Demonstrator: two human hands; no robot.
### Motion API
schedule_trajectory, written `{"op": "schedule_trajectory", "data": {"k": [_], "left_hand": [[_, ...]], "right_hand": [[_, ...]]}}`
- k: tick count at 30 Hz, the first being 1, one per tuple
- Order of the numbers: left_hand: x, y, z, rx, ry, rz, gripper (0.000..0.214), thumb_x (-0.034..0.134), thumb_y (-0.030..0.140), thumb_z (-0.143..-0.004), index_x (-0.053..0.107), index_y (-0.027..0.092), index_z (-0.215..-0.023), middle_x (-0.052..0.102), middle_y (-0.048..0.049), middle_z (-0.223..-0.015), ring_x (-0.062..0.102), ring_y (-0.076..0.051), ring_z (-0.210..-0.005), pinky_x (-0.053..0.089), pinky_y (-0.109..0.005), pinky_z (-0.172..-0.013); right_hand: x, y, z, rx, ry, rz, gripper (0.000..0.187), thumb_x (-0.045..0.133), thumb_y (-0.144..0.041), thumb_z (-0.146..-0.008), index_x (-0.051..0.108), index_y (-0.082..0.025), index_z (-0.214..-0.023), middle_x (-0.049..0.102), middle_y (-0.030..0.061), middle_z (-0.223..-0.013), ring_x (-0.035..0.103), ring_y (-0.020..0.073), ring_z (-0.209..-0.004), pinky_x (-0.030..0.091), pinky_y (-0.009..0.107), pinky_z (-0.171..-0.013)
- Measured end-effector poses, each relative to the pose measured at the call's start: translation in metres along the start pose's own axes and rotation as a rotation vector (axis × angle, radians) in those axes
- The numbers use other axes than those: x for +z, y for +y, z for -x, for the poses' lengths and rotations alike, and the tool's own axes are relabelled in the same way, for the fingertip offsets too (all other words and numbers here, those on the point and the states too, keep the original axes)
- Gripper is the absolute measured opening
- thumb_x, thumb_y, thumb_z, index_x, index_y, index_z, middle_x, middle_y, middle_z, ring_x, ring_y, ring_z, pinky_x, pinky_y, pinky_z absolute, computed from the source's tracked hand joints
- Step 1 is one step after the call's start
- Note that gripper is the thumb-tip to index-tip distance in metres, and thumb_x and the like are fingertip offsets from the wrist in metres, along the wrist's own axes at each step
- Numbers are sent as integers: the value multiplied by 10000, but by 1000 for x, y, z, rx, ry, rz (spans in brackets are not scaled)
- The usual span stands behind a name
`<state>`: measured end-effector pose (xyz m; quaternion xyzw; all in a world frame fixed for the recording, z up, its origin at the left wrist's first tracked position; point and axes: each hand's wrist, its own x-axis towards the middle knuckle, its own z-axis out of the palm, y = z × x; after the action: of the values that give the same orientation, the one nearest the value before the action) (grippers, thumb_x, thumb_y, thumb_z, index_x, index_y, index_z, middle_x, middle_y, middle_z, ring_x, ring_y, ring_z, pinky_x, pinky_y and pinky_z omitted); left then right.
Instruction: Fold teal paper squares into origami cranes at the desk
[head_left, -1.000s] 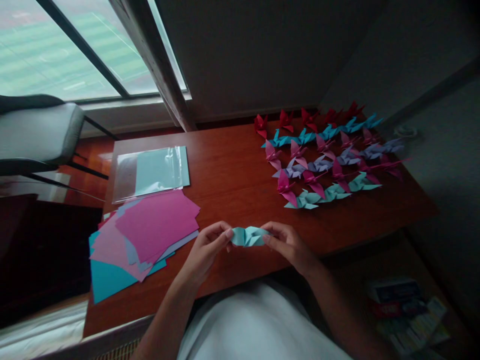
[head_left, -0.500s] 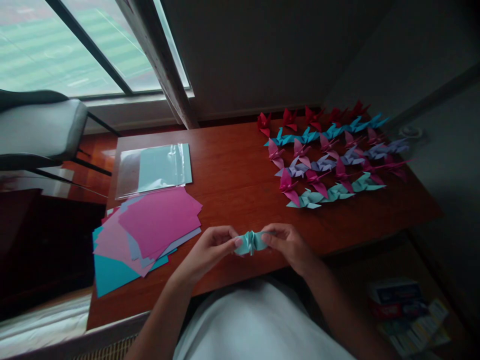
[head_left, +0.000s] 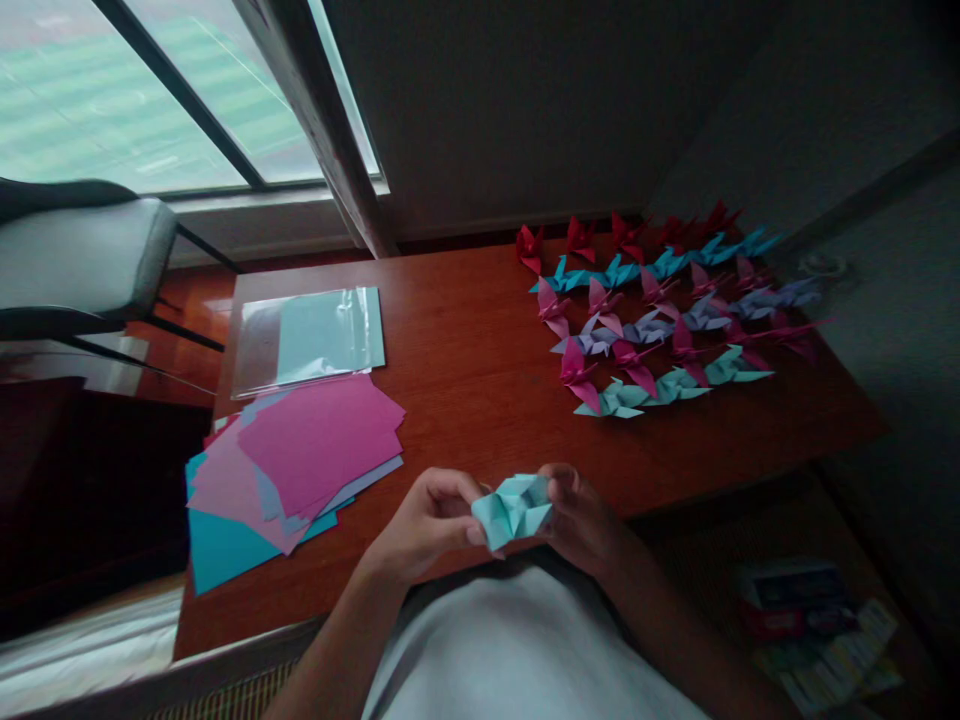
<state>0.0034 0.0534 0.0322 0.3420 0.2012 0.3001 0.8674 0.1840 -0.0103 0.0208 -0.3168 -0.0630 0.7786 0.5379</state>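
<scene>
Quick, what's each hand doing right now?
Left hand: closed, holding one end of the folded pale green paper.
Right hand: closed, holding the other end of the same paper.

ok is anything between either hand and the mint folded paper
Nothing visible stands in the way: the left hand holds the mint folded paper directly at its left end, the right hand at its right.
</scene>
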Motion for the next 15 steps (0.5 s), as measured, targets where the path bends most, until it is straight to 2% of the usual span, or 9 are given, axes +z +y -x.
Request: {"op": "schedule_trajectory", "data": {"k": [5,11,15], "left_hand": [[-2,-6,-1,31,-147,12,263,871,381,-728,766,152,-651,748,-75,-617,673,-155,-528,519,-243,-556],[-7,-8,0,-6,-269,-18,279,830,418,-765,797,158,-671,755,-115,-628,664,-164,-483,495,-243,-505],[-2,-9,-3,-35,-303,-14,417,819,513,-738,708,169,-529,688,-105,-507,611,-156,-409,459,-245,-451]], "right_hand": [[7,1,5,-56,-81,22,443,876,-534,-669,596,-197,-602,558,-45,-557,478,89,-513,403,221,-519],[15,4,9,-72,-63,73,517,824,-635,-673,527,-223,-582,505,-49,-531,423,101,-475,355,237,-464],[20,13,9,-70,-199,87,655,741,-728,-699,389,-222,-476,321,-82,-395,293,77,-360,304,224,-402]]}}
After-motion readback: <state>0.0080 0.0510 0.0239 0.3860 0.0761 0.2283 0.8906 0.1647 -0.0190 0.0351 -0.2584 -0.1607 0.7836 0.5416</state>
